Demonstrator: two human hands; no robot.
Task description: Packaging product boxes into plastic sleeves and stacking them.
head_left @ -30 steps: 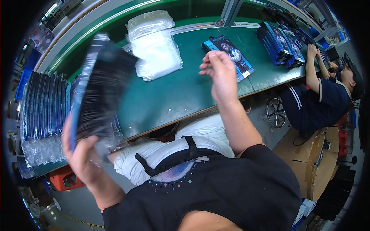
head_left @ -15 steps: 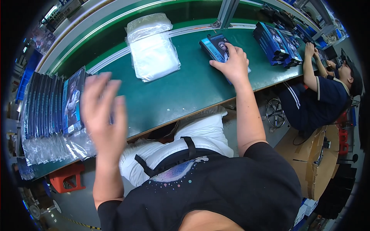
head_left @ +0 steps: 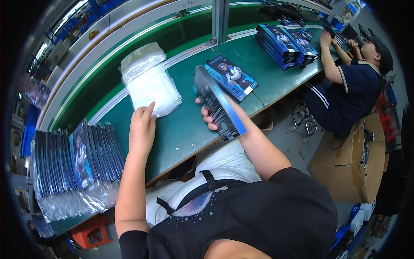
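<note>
My right hand (head_left: 208, 115) is wrapped around a dark blue box (head_left: 222, 103), which is raised off the table and tilted with its narrow side up; motion blurs it slightly. Beyond it, a similar flat box (head_left: 233, 77) with a printed figure lies face up on the table. My left hand (head_left: 142, 129) is at the near corner of a stack of clear plastic bags (head_left: 153, 90). Its fingers are stretched out against the bags' edge, and no bag is lifted. Left of that hand stands a row of boxes in clear plastic bags (head_left: 82, 157).
The green table (head_left: 185, 129) runs along a metal rail. Piled boxes (head_left: 278, 45) stand farther right, near a seated co-worker (head_left: 355, 86). A wheeled stool (head_left: 304, 118) and a large cardboard box (head_left: 345, 168) are on the floor at right, a red stool (head_left: 91, 233) at lower left.
My right hand has lifted a box off the one beneath and tilted it toward me. My left hand has moved from the bagged row to the plastic bags. The view has shifted.
</note>
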